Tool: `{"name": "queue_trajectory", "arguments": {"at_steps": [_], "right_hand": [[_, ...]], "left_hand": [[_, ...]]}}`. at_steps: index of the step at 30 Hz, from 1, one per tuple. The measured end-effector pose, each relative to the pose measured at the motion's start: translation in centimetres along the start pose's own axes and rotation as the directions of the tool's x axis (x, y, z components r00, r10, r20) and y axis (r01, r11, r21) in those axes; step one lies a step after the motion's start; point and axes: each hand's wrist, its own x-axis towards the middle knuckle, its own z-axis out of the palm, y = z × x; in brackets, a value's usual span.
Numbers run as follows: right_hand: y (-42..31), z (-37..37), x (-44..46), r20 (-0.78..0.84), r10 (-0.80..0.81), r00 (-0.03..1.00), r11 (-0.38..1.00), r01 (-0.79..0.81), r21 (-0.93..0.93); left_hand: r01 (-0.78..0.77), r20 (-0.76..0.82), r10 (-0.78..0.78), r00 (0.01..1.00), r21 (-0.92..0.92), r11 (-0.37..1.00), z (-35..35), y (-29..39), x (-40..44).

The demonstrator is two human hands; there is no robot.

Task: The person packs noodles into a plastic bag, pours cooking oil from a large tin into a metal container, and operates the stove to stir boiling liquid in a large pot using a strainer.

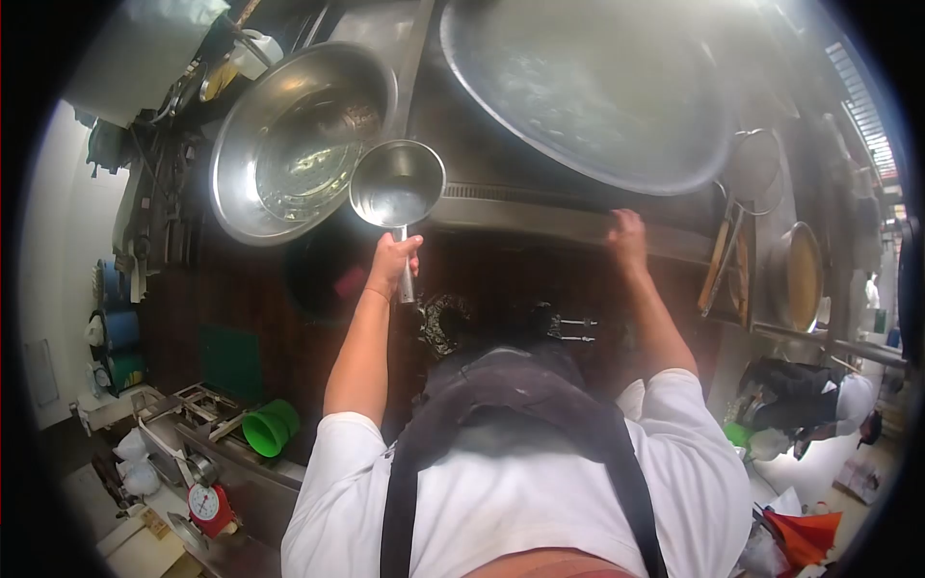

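My left hand (393, 262) is wrapped round the handle of a metal saucepan (397, 183), whose bowl looks empty. The pan is held up beside a wide metal basin (231, 164) that has some clear liquid in its bottom. Near the metal front edge of the stove (578, 223), my right hand (627, 236) has its fingers curled, and blur hides whether anything is in them. Beyond it stands a very large round pot (597, 87) with cloudy liquid and steam.
At the right, a round wire strainer (754, 171) and wooden-handled tools lean near a pan (803, 276). A green bucket (271, 428) and a red scale (214, 508) are at the lower left. A person (800, 390) is at the right.
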Motion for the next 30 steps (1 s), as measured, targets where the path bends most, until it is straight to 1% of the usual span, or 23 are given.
{"name": "queue_trajectory", "arguments": {"at_steps": [1, 3, 5, 7, 9, 11, 14, 17, 18, 21, 22, 23, 25, 26, 27, 28, 29, 30], "right_hand": [[-3.3, 1.3, 0.7, 0.091, -0.053, 0.994, 0.993, 0.043, 0.109], [-9.2, 4.4, 2.3, 0.215, -0.147, 0.965, 0.967, 0.094, 0.238], [-13.6, 8.4, 4.8, 0.273, -0.245, 0.930, 0.947, 0.169, 0.274], [-18.7, 10.2, 7.6, 0.325, -0.287, 0.901, 0.935, 0.190, 0.298], [-22.1, 13.0, 10.5, 0.348, -0.283, 0.894, 0.928, 0.164, 0.335], [-24.1, 16.5, 13.3, 0.298, -0.318, 0.900, 0.897, 0.184, 0.402], [-27.1, 18.5, 17.4, 0.407, -0.254, 0.877, 0.878, 0.032, 0.478], [-26.9, 26.0, 20.9, 0.493, -0.354, 0.795, 0.917, 0.191, 0.350], [-27.9, 26.7, 21.6, 0.506, -0.312, 0.804, 0.950, 0.259, 0.175], [-29.5, 25.3, 22.9, 0.604, -0.193, 0.773, 0.981, 0.132, 0.143], [-30.5, 26.0, 23.2, 0.597, -0.237, 0.767, 0.964, 0.263, 0.044], [-30.8, 26.1, 23.9, 0.694, -0.291, 0.659, 0.889, 0.455, -0.058], [-29.6, 28.4, 24.5, 0.694, -0.249, 0.675, 0.956, 0.288, 0.063], [-29.6, 29.6, 24.7, 0.713, -0.335, 0.616, 0.877, 0.480, -0.002], [-30.1, 30.2, 24.7, 0.736, -0.407, 0.541, 0.757, 0.651, -0.060], [-30.4, 30.6, 24.6, 0.762, -0.461, 0.455, 0.602, 0.791, -0.108], [-30.6, 31.0, 24.5, 0.785, -0.454, 0.422, 0.574, 0.812, -0.106], [-31.1, 30.6, 24.3, 0.807, -0.444, 0.390, 0.545, 0.832, -0.103]], "left_hand": [[0.011, 0.010, -0.011, 1.000, 0.027, 1.000, -0.3, 0.9, -0.4], [0.017, 0.043, -0.019, 0.999, 0.058, 0.998, -1.2, 2.2, -0.5], [0.027, 0.061, -0.033, 0.998, 0.104, 0.994, -1.8, 3.7, -0.6], [0.030, 0.057, -0.039, 0.998, 0.157, 0.987, -1.9, 5.9, -1.1], [0.016, 0.024, -0.023, 0.999, 0.240, 0.971, -1.7, 8.5, -1.9], [-0.007, -0.014, 0.012, 1.000, 0.308, 0.951, -1.0, 11.0, -2.6], [0.002, -0.095, 0.042, 0.995, 0.419, 0.908, -0.8, 13.0, -2.5], [0.031, -0.164, 0.063, 0.985, 0.516, 0.856, -0.6, 14.6, -1.8], [0.047, -0.186, 0.066, 0.980, 0.545, 0.837, -0.7, 14.9, -1.4], [0.076, -0.232, 0.074, 0.970, 0.577, 0.814, -0.9, 15.4, -0.6], [0.079, -0.254, 0.093, 0.963, 0.594, 0.801, -1.0, 15.3, -0.1], [0.095, -0.274, 0.100, 0.957, 0.616, 0.782, -1.0, 15.4, 0.1], [0.122, -0.305, 0.114, 0.946, 0.656, 0.745, -0.2, 16.5, 0.1], [0.176, -0.325, 0.069, 0.943, 0.664, 0.727, 0.2, 17.0, 0.2], [0.137, -0.314, 0.140, 0.939, 0.715, 0.686, -0.2, 16.2, 0.9], [0.099, -0.297, 0.210, 0.932, 0.764, 0.638, -0.6, 15.0, 1.7], [0.061, -0.272, 0.280, 0.921, 0.809, 0.584, -1.1, 14.0, 2.4], [0.042, -0.232, 0.307, 0.923, 0.854, 0.519, -0.9, 14.0, 2.5]]}}
